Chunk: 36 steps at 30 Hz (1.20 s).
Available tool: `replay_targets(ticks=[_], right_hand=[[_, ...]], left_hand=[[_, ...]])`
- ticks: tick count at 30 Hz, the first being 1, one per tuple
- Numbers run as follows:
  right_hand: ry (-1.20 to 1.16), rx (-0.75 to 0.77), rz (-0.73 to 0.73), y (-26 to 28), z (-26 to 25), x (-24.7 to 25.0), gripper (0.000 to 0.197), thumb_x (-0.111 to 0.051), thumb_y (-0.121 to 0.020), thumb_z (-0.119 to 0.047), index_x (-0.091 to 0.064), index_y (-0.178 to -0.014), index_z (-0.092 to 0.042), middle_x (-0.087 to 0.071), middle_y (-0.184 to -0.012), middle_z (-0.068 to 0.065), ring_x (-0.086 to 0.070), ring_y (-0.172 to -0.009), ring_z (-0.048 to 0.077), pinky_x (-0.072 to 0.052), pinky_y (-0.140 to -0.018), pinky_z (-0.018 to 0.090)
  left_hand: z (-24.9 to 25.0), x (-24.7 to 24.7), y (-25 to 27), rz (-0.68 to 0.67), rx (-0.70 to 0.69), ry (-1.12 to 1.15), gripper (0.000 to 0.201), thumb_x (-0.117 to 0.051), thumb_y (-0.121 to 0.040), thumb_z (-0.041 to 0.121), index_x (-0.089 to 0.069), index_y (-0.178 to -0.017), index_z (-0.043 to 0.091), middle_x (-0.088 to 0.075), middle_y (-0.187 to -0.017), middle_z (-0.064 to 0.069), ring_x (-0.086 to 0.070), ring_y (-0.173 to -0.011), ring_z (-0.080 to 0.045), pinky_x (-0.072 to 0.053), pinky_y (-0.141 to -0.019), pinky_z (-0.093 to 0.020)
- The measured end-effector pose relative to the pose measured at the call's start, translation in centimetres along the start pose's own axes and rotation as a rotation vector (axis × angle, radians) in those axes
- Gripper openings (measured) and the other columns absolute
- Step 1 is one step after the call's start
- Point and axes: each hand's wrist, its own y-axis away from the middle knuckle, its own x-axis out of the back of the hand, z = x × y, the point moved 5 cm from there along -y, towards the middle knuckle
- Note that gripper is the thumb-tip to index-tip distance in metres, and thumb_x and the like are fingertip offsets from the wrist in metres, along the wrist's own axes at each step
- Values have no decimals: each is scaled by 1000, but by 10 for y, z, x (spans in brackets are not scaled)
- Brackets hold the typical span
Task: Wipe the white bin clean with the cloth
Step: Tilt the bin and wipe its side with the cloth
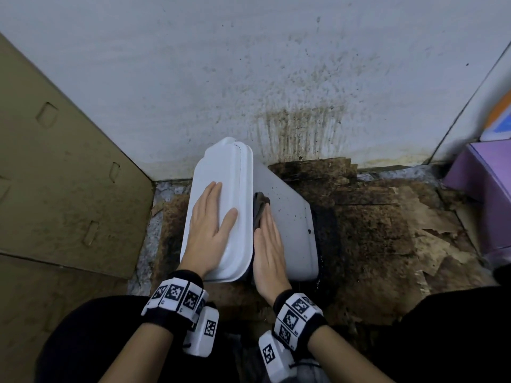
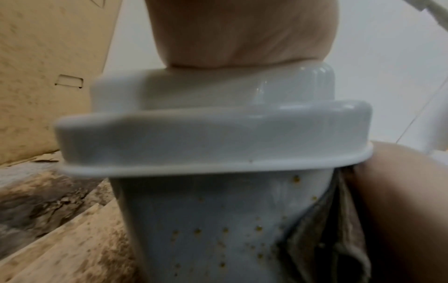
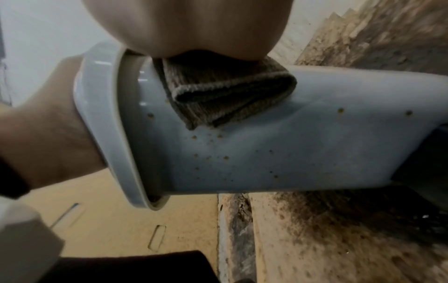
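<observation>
The white bin (image 1: 290, 217) lies tilted on its side on the floor, its lid (image 1: 221, 167) facing left and up. Brown specks dot its side wall (image 3: 303, 149). My left hand (image 1: 213, 217) rests flat on the lid with straight fingers. My right hand (image 1: 269, 250) presses a folded dark grey cloth (image 1: 260, 205) flat against the bin's side, right under the lid rim. In the right wrist view the cloth (image 3: 227, 93) sticks out from under my palm (image 3: 189, 26). The left wrist view shows the cloth (image 2: 322, 239) between the bin (image 2: 206, 220) and my right hand (image 2: 400, 210).
A large cardboard box (image 1: 55, 175) stands at the left. The white wall (image 1: 298, 128) behind the bin is streaked with brown stains. Dirty, torn cardboard (image 1: 373, 230) covers the floor. A purple box (image 1: 481, 183) sits at the right.
</observation>
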Motion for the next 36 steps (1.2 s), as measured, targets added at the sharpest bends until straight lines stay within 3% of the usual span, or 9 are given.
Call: replay_targets(ticks=[3, 7, 10, 12, 15, 18, 23, 29, 36], right_hand=[[25, 20, 27, -2, 1, -2, 55, -10, -102, -54, 0, -155, -42, 2, -168, -20, 2, -152, -7, -2, -128, 32], [1, -18, -4, -3, 3, -1, 54, -20, -109, -43, 4, -157, -43, 1, -168, -22, 2, -151, -10, -1, -127, 31], [-49, -2, -34, -3, -1, 2, 57, -28, -111, -34, 3, -158, -47, -3, -168, -22, 1, -151, -7, -2, -125, 28], [118, 115, -29, -4, -3, 1, 52, -21, -112, -32, -3, -160, -37, 0, -170, -13, 3, -154, -1, -3, -127, 31], [305, 206, 10, -4, 1, -2, 55, -15, -109, -37, -4, -162, -26, 5, -170, -9, 2, -156, 5, -3, -126, 30], [231, 189, -32, -6, 3, -4, 55, -20, -111, -32, -2, -163, -25, 8, -170, -13, 6, -155, 3, 5, -125, 26], [228, 218, -69, -7, 16, -5, 56, -21, -110, -31, -5, -163, -20, 1, -171, -8, 2, -156, 6, -6, -128, 38], [190, 72, 50, -7, 77, 14, 56, -21, -109, -33, -10, -162, -22, -4, -170, -10, -2, -155, 2, -7, -128, 32], [84, -196, 108, -5, 141, 38, 54, -16, -103, -43, -3, -155, -36, 2, -167, -16, 1, -153, -6, -3, -128, 34]], left_hand=[[-1, 1, -1, 6, 3, -5, 78, -29, -96, 66, -17, -163, 27, -16, -171, 9, -8, -152, 4, 3, -116, -3], [-4, 5, 0, 4, 20, 13, 73, -34, -100, 60, -18, -163, 28, -16, -170, 11, -7, -150, 9, 1, -115, -2], [-7, 8, 2, -10, 48, 49, 67, -37, -102, 52, -18, -163, 31, -17, -170, 12, -7, -147, 13, -3, -120, -12], [-9, 10, 3, -17, 57, 68, 66, -38, -102, 50, -18, -162, 31, -17, -170, 13, -7, -146, 17, -5, -122, -20], [-12, 10, 3, -21, 57, 77, 65, -38, -103, 50, -18, -162, 32, -17, -169, 15, -4, -141, 25, -6, -123, -21], [-14, 10, 2, -18, 48, 70, 64, -39, -103, 50, -18, -161, 33, -17, -168, 16, -5, -143, 23, -6, -123, -19], [-18, 13, 2, -13, 58, 111, 60, -40, -104, 48, -18, -159, 38, -17, -167, 20, -8, -150, 14, -8, -125, -24], [-20, 16, 6, 17, 94, 189, 60, -46, -104, 45, -26, -160, 37, -22, -167, 22, -15, -155, 3, -15, -129, -37], [-14, 16, 5, 62, 84, 207, 61, -51, -101, 44, -34, -159, 33, -29, -165, 22, -21, -153, 5, -19, -128, -35]])
